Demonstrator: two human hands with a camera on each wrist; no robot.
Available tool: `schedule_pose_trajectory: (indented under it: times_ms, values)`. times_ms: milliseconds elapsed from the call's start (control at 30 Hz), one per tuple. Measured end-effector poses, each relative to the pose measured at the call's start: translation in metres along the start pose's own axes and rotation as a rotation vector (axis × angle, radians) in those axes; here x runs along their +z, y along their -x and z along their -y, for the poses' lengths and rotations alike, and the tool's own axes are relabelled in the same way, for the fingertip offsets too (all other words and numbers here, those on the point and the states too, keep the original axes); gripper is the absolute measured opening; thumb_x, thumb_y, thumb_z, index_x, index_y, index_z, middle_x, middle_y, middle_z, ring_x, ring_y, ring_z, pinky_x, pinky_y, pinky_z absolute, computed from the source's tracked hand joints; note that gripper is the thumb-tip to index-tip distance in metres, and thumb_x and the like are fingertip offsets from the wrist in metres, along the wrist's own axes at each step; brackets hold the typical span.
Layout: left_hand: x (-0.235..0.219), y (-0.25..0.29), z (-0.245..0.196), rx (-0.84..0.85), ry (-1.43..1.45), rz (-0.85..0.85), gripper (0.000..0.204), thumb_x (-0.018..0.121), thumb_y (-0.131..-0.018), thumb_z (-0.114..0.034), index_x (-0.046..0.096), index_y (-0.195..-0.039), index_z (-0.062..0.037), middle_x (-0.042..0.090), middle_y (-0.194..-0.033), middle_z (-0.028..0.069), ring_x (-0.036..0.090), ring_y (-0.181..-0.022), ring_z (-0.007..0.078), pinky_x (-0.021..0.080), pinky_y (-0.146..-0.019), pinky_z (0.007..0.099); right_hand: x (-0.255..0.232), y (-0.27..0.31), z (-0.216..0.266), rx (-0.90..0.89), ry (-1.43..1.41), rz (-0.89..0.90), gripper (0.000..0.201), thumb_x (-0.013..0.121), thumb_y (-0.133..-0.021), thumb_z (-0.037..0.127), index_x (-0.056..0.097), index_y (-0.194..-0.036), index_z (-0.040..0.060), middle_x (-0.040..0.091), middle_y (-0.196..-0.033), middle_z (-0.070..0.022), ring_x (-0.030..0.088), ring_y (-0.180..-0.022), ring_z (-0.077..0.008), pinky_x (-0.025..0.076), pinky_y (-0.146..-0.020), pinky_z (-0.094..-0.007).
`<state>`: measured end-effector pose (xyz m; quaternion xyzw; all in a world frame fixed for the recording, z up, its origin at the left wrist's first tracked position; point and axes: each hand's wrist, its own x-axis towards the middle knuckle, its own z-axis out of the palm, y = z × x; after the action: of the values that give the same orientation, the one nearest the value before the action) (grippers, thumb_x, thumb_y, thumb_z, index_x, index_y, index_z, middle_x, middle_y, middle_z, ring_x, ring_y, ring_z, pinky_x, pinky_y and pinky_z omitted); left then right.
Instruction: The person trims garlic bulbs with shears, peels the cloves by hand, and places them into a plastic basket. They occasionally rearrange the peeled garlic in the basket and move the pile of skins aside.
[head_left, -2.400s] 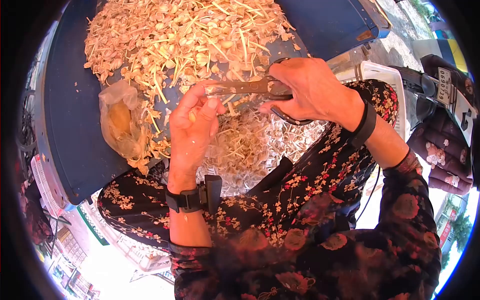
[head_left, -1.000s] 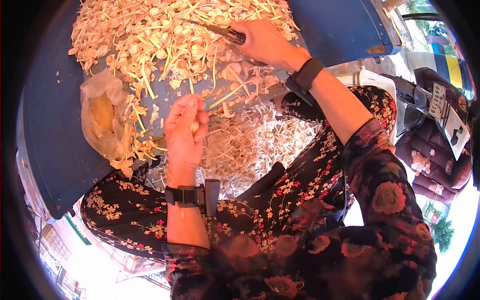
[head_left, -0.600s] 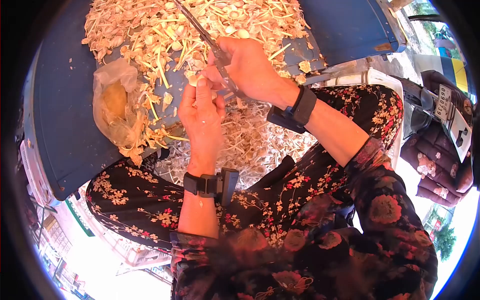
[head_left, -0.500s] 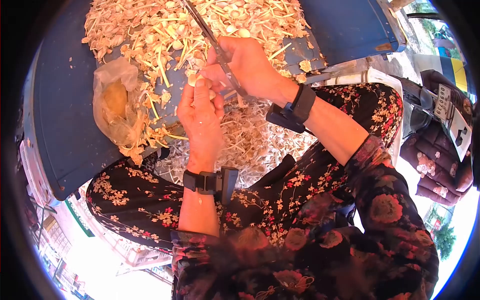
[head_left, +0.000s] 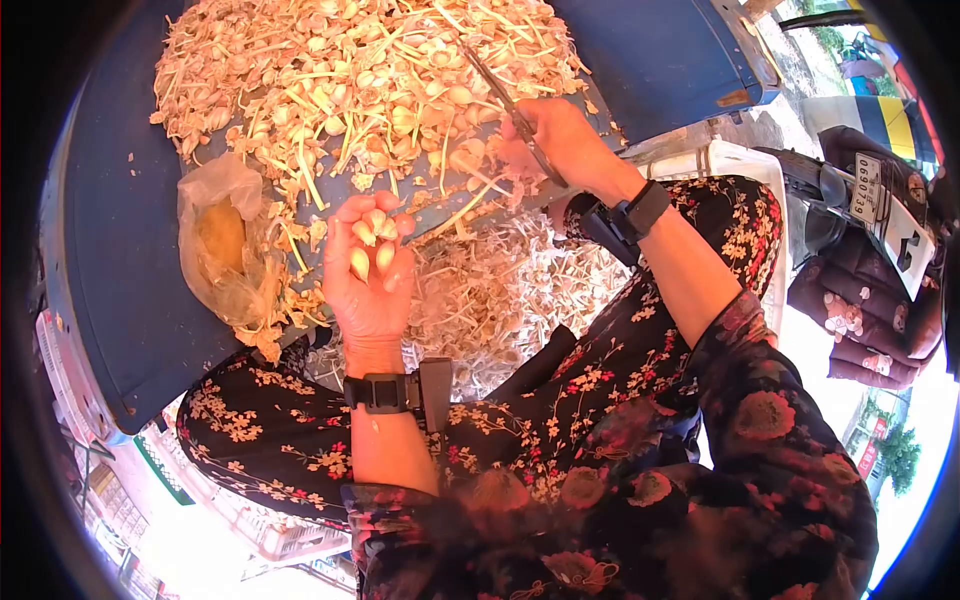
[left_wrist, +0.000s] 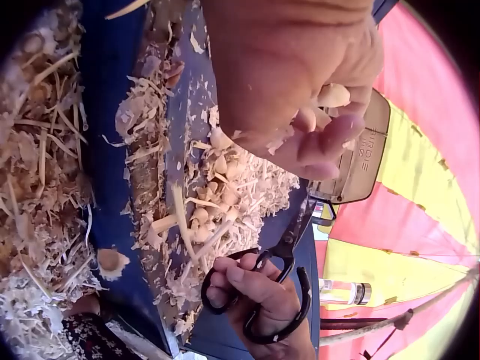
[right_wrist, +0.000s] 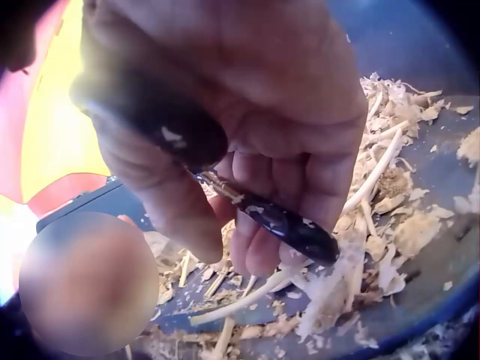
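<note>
My left hand (head_left: 368, 305) is turned palm up, its fingers bent around several peeled-looking garlic cloves (head_left: 385, 258). In the left wrist view the cloves (left_wrist: 334, 95) show between the curled fingers. Off to the right, my right hand (head_left: 575, 150) holds black-handled scissors (head_left: 490, 78), blades pointing up and left over the heap. The right wrist view has one scissor handle (right_wrist: 292, 231) beside the bent fingers, with papery skin (right_wrist: 330, 300) just below it. A big heap of garlic and cut stems (head_left: 370, 80) spreads beyond both hands.
A blue table (head_left: 120, 330) carries the heap. A clear plastic bag (head_left: 225, 240) with something yellow-brown lies at left. Skins and stem scraps (head_left: 500, 290) fill the space below the table edge, between floral-trousered legs (head_left: 640, 330). A white crate (head_left: 765, 180) stands at right.
My right hand has moved right with the scissors, away from my left hand. My left hand has loosened its pinch and turned up, so the cloves in the palm now show.
</note>
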<state>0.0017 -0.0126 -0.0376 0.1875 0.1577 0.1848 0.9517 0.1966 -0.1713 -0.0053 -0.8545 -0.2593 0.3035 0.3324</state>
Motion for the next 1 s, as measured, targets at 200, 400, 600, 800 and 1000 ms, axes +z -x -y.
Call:
schedule_pose_trajectory:
  times_ms: [200,400,600,800,1000]
  values:
    - [-0.011,-0.002,0.013,-0.150,-0.071,-0.135,0.027,0.049,-0.097,-0.031,0.055,-0.092,-0.0053,0.052,-0.085,0.0027,0.048,-0.073,0.0116,0.033,-0.039,0.0149,0.030,-0.033,-0.005,-0.101,0.266,-0.226,0.014,0.066,-0.072,0.014,0.062,-0.081,0.0031,0.065,-0.078,-0.0171,0.064,-0.079,-0.0332,0.049,-0.069,-0.0428]
    - [0.008,-0.006,0.022,-0.152,-0.397,-0.205,0.028,0.056,-0.095,-0.022,0.055,-0.114,-0.0019,0.057,-0.087,0.0040,0.052,-0.069,0.0095,0.033,-0.043,0.0146,0.026,-0.023,0.015,0.033,-0.195,-0.067,0.018,0.072,-0.071,0.011,0.059,-0.078,0.0003,0.061,-0.067,-0.0085,0.061,-0.062,-0.0182,0.047,-0.054,-0.0303]
    - [0.015,-0.010,0.036,-0.105,-0.464,-0.208,0.031,0.058,-0.093,-0.018,0.056,-0.120,-0.0019,0.061,-0.091,0.0039,0.053,-0.067,0.0071,0.033,-0.044,0.0152,0.058,-0.002,0.021,-0.143,-0.709,0.023,0.023,0.076,-0.074,0.012,0.057,-0.070,0.0001,0.053,-0.060,-0.0009,0.046,-0.058,-0.0039,0.039,-0.048,-0.0238]
    - [0.004,-0.005,0.033,0.059,-0.863,-0.280,0.022,0.064,-0.089,-0.014,0.064,-0.107,-0.0018,0.062,-0.080,0.0011,0.052,-0.062,0.0055,0.034,-0.045,0.0163,0.057,0.007,0.045,-0.373,-0.161,-0.076,0.027,0.077,-0.072,0.015,0.055,-0.074,-0.0009,0.057,-0.061,-0.0110,0.052,-0.054,-0.0172,0.042,-0.051,-0.0300]
    - [0.005,0.006,0.028,0.064,-0.949,-0.200,0.021,0.065,-0.088,-0.013,0.063,-0.106,-0.0033,0.063,-0.081,0.0022,0.052,-0.063,0.0039,0.034,-0.046,0.0152,0.060,0.000,0.034,-0.441,-0.132,-0.111,0.020,0.071,-0.075,0.014,0.057,-0.077,-0.0011,0.058,-0.066,-0.0168,0.056,-0.057,-0.0279,0.044,-0.055,-0.0349]
